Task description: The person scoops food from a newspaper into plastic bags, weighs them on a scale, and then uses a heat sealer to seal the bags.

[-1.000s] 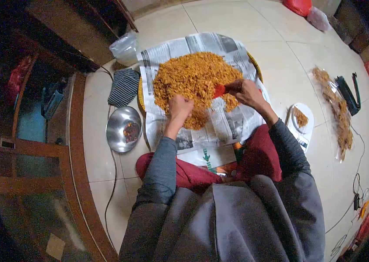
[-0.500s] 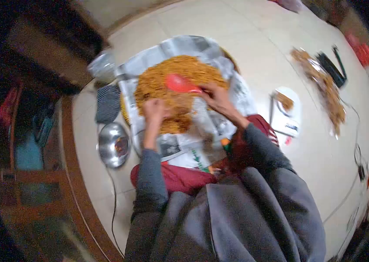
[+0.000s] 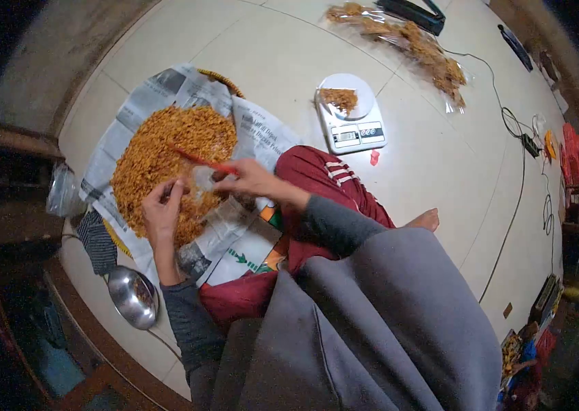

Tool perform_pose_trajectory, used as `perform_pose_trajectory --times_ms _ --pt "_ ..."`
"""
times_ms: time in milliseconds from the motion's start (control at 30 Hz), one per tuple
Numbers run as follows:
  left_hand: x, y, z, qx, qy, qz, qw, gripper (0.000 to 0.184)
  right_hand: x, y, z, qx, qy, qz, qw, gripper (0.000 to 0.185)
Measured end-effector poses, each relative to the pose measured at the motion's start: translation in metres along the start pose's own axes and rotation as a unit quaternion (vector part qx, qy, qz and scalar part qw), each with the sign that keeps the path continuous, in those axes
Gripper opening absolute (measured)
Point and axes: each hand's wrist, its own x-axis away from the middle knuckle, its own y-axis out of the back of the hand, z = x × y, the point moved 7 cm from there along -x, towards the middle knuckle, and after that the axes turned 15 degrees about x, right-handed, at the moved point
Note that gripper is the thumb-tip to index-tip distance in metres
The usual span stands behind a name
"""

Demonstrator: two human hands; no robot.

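A large heap of orange-brown fried snack bits [image 3: 159, 147] lies on newspaper [image 3: 262, 130] spread over a round woven tray [image 3: 221, 81]. My right hand [image 3: 252, 179] is closed around the handle of a red spoon [image 3: 200, 161], tilted above the heap. Translucent, blurred plastic, apparently a small clear bag [image 3: 204, 179], shows between my hands. My left hand [image 3: 161, 212] has its thumb and fingers pinched at the bag's left side, over the near part of the heap; the exact grip is blurred.
A white digital scale [image 3: 361, 137] bears a small snack portion [image 3: 339, 101]. Filled clear bags [image 3: 412, 44] lie beyond it, beside a black device [image 3: 416, 14]. A metal bowl [image 3: 132, 298] and striped cloth [image 3: 97, 243] lie left. Cables [image 3: 519, 205] cross the floor at right.
The view has turned right, so the heap sits further left and the scale nearer the middle. The red spoon has turned from broadside to edge-on; my hands are closer together.
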Motion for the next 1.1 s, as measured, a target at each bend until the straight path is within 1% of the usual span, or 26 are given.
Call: perform_pose_trajectory --times_ms 33,67,100,133,167,200,233,267,300,333,400,467,500,533,567,667,700,767,800,833,900,967,1000,1033,1100 --pt "-0.007 -0.013 -0.004 0.02 0.02 0.013 1.0 0.022 0.01 0.035 -0.008 0.09 -0.009 -0.028 0.995 0.039" --pt "-0.017 -0.026 0.011 0.096 0.065 0.021 0.993 0.021 0.023 0.073 -0.013 0.152 0.008 -0.076 0.985 0.039" --pt "-0.025 -0.037 0.011 0.107 0.058 0.019 0.992 0.021 0.038 0.109 -0.02 0.231 -0.004 -0.083 0.97 0.044" --pt "-0.033 -0.05 0.008 0.12 0.048 0.019 0.991 0.021 0.055 0.14 -0.03 0.369 -0.04 -0.083 0.925 0.049" --pt "-0.043 -0.065 0.003 0.136 0.035 0.02 0.99 0.021 0.07 0.165 -0.043 0.502 -0.077 -0.085 0.858 0.054" --pt "-0.053 -0.079 -0.002 0.11 0.019 0.028 0.993 0.022 0.08 0.181 -0.065 0.551 -0.128 -0.055 0.823 0.056" --pt "-0.062 -0.095 -0.003 0.133 0.006 0.028 0.991 0.021 0.093 0.194 -0.093 0.593 -0.182 -0.025 0.784 0.058" --pt "-0.071 -0.113 -0.001 0.155 -0.006 0.029 0.987 0.021 0.103 0.201 -0.108 0.627 -0.139 -0.053 0.765 0.055" --pt "-0.081 -0.128 -0.002 0.174 -0.015 0.029 0.984 0.021 0.108 0.205 -0.116 0.685 -0.139 -0.03 0.715 0.038" --pt "-0.088 -0.147 -0.008 0.186 -0.014 0.051 0.981 0.021 0.108 0.209 -0.12 0.686 -0.124 -0.024 0.717 0.036" --pt "-0.098 -0.181 -0.024 0.186 -0.058 0.069 0.978 0.019 0.115 0.214 -0.131 0.681 -0.095 -0.014 0.726 0.03" --pt "-0.108 -0.217 -0.031 0.156 -0.084 0.101 0.979 0.015 0.118 0.224 -0.131 0.644 -0.082 -0.007 0.76 0.03" --pt "-0.112 -0.236 -0.03 0.197 -0.089 0.117 0.969 0.015 0.119 0.228 -0.132 0.624 -0.075 -0.002 0.777 0.029" --pt "-0.113 -0.256 -0.027 0.237 -0.093 0.132 0.958 0.015 0.123 0.237 -0.129 0.596 -0.09 -0.02 0.798 0.031" --pt "-0.112 -0.273 -0.022 0.277 -0.097 0.145 0.945 0.014 0.125 0.253 -0.11 0.547 -0.176 -0.01 0.818 0.033" --pt "-0.102 -0.329 0.019 0.321 -0.075 0.203 0.922 0.017 0.148 0.306 -0.08 0.482 -0.161 -0.114 0.854 0.028" --pt "-0.095 -0.342 0.022 0.263 -0.074 0.238 0.932 0.021 0.155 0.328 -0.074 0.466 -0.162 -0.141 0.858 0.027" --pt "-0.074 -0.355 0.03 0.138 -0.072 0.302 0.941 0.029 0.167 0.374 -0.067 0.436 -0.232 -0.192 0.848 0.025" --pt "-0.071 -0.355 0.036 0.106 -0.1 0.311 0.939 0.04 0.171 0.397 -0.066 0.462 -0.249 -0.218 0.823 0.026" --pt "-0.069 -0.344 0.034 0.104 -0.099 0.301 0.943 0.041 0.174 0.421 -0.068 0.486 -0.264 -0.243 0.797 0.026" --pt "-0.064 -0.31 0.015 0.101 -0.096 0.276 0.951 0.042 0.176 0.471 -0.074 0.579 -0.249 -0.271 0.728 0.026" --pt "-0.06 -0.257 0.004 0.045 -0.126 0.245 0.96 0.042 0.166 0.503 -0.049 0.591 -0.255 -0.331 0.69 0.026" --pt "-0.053 -0.224 0.004 0.03 -0.113 0.201 0.973 0.037 0.162 0.519 -0.042 0.604 -0.243 -0.348 0.675 0.028" --pt "-0.044 -0.189 0.006 0.035 -0.141 0.158 0.977 0.029 0.159 0.534 -0.038 0.615 -0.231 -0.363 0.661 0.03" --pt "-0.008 -0.126 0.013 -0.019 -0.131 0.078 0.988 0.016 0.153 0.551 -0.032 0.66 -0.136 -0.396 0.623 0.036"
